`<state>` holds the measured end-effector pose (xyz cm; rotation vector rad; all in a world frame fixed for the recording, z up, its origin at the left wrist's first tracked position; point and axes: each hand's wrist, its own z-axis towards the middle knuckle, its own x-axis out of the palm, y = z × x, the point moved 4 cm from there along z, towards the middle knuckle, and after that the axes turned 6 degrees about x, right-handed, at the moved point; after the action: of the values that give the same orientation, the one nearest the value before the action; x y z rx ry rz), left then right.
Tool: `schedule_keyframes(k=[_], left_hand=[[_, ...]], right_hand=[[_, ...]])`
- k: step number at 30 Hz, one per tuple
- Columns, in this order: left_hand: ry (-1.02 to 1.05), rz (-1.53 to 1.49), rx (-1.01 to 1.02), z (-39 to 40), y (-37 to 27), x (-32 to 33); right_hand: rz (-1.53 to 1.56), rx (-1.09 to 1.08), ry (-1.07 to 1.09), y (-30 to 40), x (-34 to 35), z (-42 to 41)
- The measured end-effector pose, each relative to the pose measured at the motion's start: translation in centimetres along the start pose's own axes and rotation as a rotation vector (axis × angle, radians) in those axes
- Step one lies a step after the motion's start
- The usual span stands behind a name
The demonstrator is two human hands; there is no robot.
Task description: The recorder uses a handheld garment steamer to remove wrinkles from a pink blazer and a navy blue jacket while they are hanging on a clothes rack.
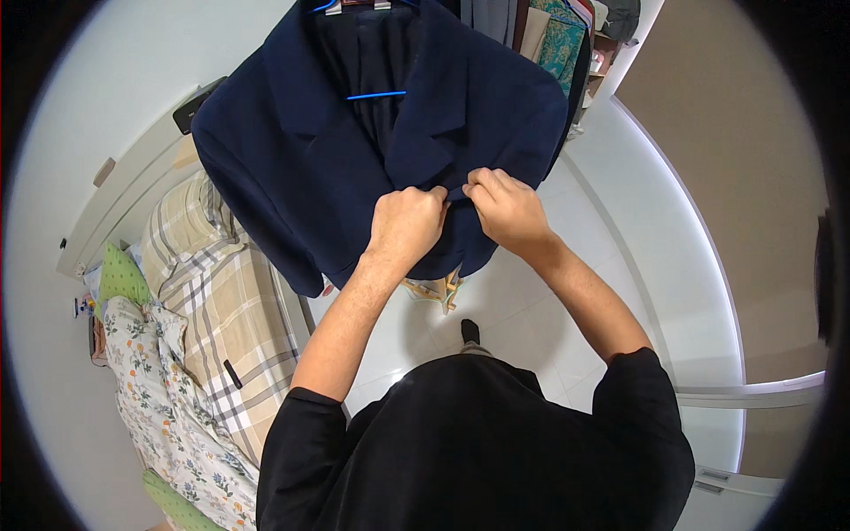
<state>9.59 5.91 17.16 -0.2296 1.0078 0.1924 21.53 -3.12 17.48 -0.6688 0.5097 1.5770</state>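
A navy blue blazer [332, 179] hangs in front of me on a blue hanger [376, 95], whose bar shows between the lapels. My left hand [410, 219] grips the blazer's front below the lapels, with the fingers curled and the thumb towards the right. Close beside it, my right hand [501, 206] pinches the cloth at the chest on the right side. A short fold of fabric spans the gap between the two hands. The fingertips are partly hidden by the hands and the cloth.
On the left stands a bed with a plaid sheet [246, 325], a plaid pillow [186, 226], a floral blanket [143, 358] and a dark remote-like object [233, 374]. More garments [561, 50] hang behind the blazer. A wooden-legged item [441, 289] stands below it; a white cabinet [677, 219] curves along the right.
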Motion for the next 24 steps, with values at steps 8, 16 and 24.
schedule_keyframes(k=[8,16,24], left_hand=[[-0.051,-0.100,-0.086,-0.5,0.5,-1.9],[-0.130,-0.203,-0.137,0.2,0.6,-2.3],[-0.388,-0.336,-0.358,-3.4,2.1,-0.8]], right_hand=[[0.021,0.016,-0.110,-0.6,-1.4,-0.2],[0.079,0.138,-0.138,-2.9,-2.8,0.2],[0.139,0.304,-0.587,-10.5,-5.9,-5.2]])
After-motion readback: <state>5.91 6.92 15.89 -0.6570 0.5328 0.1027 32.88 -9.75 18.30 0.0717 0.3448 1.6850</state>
